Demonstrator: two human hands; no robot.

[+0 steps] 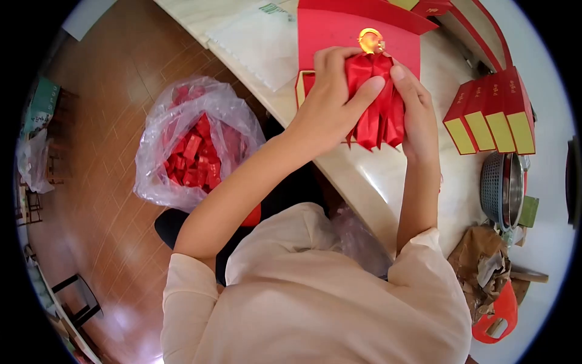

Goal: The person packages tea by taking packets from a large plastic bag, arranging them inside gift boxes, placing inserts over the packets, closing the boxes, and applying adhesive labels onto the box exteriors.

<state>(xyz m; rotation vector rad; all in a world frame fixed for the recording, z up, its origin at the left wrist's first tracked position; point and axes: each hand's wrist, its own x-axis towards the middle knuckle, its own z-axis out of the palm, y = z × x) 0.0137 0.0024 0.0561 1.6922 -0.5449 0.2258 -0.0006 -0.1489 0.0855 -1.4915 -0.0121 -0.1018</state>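
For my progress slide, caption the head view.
Left hand and right hand hold a glossy red bundle at an open red cardboard box.

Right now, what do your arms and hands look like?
My left hand and right hand are bare: no gloves, watch or bracelet shows. Above them come bare forearms, then plain, loose cream sleeves, ending near the elbows, on a matching cream top. No markings show on the sleeves.

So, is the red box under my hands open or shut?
Open: the red box has its lid folded back, and an inside corner shows beside your left hand.
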